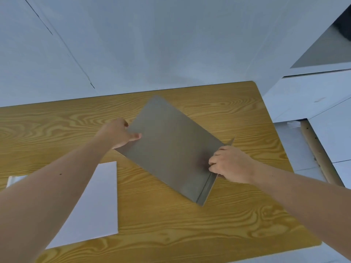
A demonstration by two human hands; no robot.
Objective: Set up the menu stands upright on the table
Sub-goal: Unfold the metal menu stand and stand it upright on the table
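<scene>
A grey metal menu stand (171, 145), a flat plate with a narrow folded lip along its right edge, is held tilted over the wooden table (190, 224). My left hand (119, 133) grips the plate's left edge, thumb on its face. My right hand (231, 164) clasps the folded lip at the right. Whether the stand's lower corner touches the table I cannot tell.
A white sheet (95, 205) lies flat on the table at the near left, partly under my left forearm. A white wall stands behind the table's far edge. White cabinets (307, 95) and a tiled floor lie to the right.
</scene>
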